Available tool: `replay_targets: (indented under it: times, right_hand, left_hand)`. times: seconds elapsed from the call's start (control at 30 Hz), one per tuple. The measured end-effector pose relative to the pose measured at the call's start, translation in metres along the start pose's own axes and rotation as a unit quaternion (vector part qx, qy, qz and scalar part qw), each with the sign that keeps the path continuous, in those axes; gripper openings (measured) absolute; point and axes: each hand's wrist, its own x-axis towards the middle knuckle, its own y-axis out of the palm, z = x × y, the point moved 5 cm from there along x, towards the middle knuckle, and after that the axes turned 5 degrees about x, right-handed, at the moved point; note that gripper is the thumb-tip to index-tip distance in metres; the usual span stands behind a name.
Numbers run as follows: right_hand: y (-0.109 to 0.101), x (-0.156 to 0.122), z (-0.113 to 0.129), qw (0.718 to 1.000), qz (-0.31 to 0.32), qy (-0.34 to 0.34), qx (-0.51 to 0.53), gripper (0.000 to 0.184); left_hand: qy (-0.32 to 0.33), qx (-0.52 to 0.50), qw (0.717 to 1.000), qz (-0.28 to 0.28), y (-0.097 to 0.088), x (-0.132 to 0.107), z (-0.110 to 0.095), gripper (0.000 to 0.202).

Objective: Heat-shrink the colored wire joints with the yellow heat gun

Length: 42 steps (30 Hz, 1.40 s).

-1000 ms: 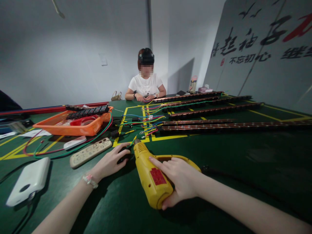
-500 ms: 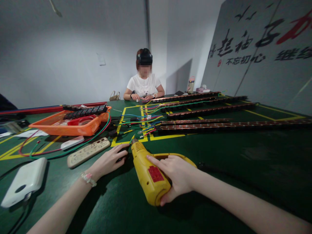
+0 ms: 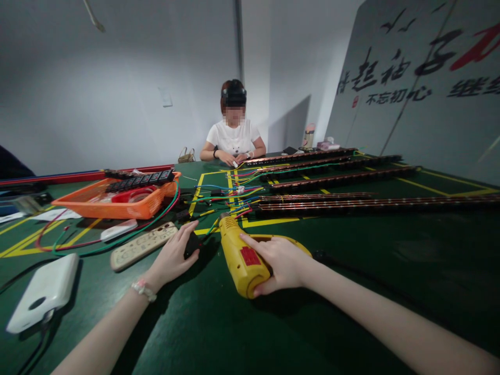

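My right hand [image 3: 284, 261] is wrapped round a yellow heat gun [image 3: 237, 260], index finger stretched along its body. The gun's nozzle points away from me, close to the wire ends. In my left hand [image 3: 174, 256] is a small black block [image 3: 192, 244], partly hidden by the fingers. A green wire [image 3: 211, 229] runs from this block toward the nozzle. Beyond the nozzle, coloured wires [image 3: 242, 204] with bare terminals come out of long dark strips [image 3: 351, 207] edged in copper.
A beige power strip [image 3: 142, 247] lies left of my left hand, with an orange basket [image 3: 113, 209] of parts behind it. At the left is a white power bank [image 3: 42, 294] with a cable. A co-worker [image 3: 234, 135] sits across the green table [image 3: 332, 323].
The heat gun has moved slightly forward and lies lower. My left hand has shifted a little, and the black block shows more in its fingers. The view has tilted slightly.
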Motion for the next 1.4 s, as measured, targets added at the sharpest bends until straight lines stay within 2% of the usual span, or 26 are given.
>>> replay_targets:
  times: [0.13,0.23,0.4,0.5,0.6,0.77,0.97,1.1,1.23,1.4]
  right_hand:
    - [-0.001,-0.002,0.004,1.0,0.009,0.011,-0.003,0.117]
    - [-0.001,-0.005,0.012,1.0,0.024,0.0,0.006,0.118]
    - [0.001,-0.012,0.031,0.998,0.042,-0.038,0.032,0.12]
    - [0.002,-0.014,0.038,0.997,0.049,-0.05,0.045,0.121]
    - [0.003,-0.014,0.039,0.996,0.046,-0.059,0.049,0.12]
    - [0.007,-0.013,0.037,0.996,0.033,-0.068,0.056,0.118]
    - [0.003,-0.012,0.035,0.996,0.036,-0.047,0.069,0.123]
    - [-0.001,-0.012,0.022,0.998,0.044,-0.014,0.05,0.12]
    - [-0.004,-0.013,0.005,0.999,0.021,0.01,0.042,0.117]
    - [-0.006,-0.015,-0.002,0.999,0.005,0.013,0.04,0.115]
  left_hand:
    - [-0.075,-0.049,0.996,0.002,0.008,0.002,0.016,0.037]
    - [-0.102,-0.09,0.991,-0.016,0.01,0.003,0.019,0.03]
    - [-0.113,-0.126,0.985,-0.042,0.006,0.006,0.004,0.022]
    - [-0.101,-0.145,0.983,-0.045,0.004,0.009,-0.007,0.025]
    - [-0.104,-0.153,0.982,-0.046,0.004,0.011,-0.01,0.027]
    - [-0.12,-0.166,0.978,-0.041,0.006,0.013,-0.004,0.026]
    - [-0.1,-0.164,0.981,-0.039,0.005,0.012,-0.007,0.026]
    - [-0.084,-0.14,0.986,-0.034,0.003,0.008,-0.01,0.024]
    - [-0.077,-0.124,0.989,-0.036,0.004,0.006,-0.009,0.023]
    - [-0.076,-0.123,0.989,-0.032,0.008,0.006,-0.006,0.023]
